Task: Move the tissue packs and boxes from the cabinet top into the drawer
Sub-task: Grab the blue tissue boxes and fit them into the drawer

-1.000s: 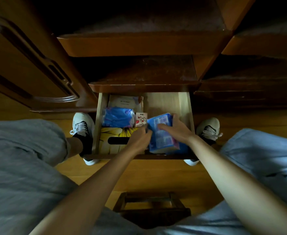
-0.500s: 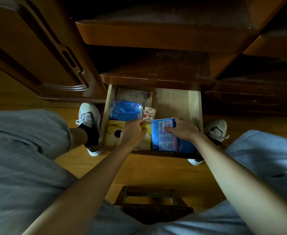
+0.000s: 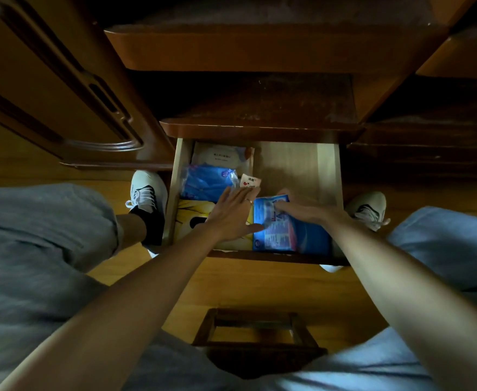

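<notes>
blue tissue pack [image 3: 276, 227] lies in drawer [image 3: 327, 170], front right, under your right hand [image 3: 302, 208], fingers curled onto its top edge. left hand [image 3: 233, 214] flat, fingers straight, just left of pack, over yellow tissue box [image 3: 192, 218]. step: seating pack in drawer. next likely: let go, lift both hands out, check cabinet top for more.

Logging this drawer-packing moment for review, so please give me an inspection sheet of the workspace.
Surface: open wooden drawer, back right floor bare.
Job's things: blue printed pack front right; yellow tissue box front left; blue pack and white pack behind it; small white sachet mid-drawer.
Clutter: nothing seen.
Hands: left hand open, fingers straight, over the yellow box; right hand rests on the printed pack.
Cables: nothing seen.
Surroundings: dark cabinet top, wooden stool, wood floor.
</notes>
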Motion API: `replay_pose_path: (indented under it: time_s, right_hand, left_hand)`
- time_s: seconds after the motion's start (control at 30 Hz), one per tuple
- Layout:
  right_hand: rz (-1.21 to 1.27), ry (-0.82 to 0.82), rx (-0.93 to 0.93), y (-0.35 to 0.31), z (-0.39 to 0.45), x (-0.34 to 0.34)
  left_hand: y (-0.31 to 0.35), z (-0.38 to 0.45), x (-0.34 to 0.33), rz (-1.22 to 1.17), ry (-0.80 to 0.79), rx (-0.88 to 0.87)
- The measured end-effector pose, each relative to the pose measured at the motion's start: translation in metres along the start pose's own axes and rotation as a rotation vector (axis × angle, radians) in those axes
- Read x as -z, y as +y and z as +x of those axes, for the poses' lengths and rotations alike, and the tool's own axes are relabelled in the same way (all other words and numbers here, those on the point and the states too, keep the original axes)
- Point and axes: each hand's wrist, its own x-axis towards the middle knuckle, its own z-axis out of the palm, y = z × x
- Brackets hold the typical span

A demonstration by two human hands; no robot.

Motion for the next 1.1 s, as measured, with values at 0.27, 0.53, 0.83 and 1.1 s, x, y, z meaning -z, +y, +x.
replay_pose_path:
  time_s: [0.27,0.53,0.83,1.1]
  right_hand:
    - [-0.056,-0.301,-0.180,-0.009,-0.006,0.033]
    - [0.143,0.071,0.061,-0.025,-0.033,0.039]
    - [0.606,0.074,0.232,-0.059,-0.104,0.065]
    - [-0.324,0.234,0.413,-0.051,-0.131,0.025]
  left_hand:
    - [0.006,0.011,-0.010,0.037,-0.075,-0.027]
    - [0.029,0.006,0.017,-0.355,0.167,0.211]
    - [0.052,-0.007,0.071,-1.969,-0.168,0.357]
    - [0.051,-0.021,0.068,-2.163,-0.216,0.383]
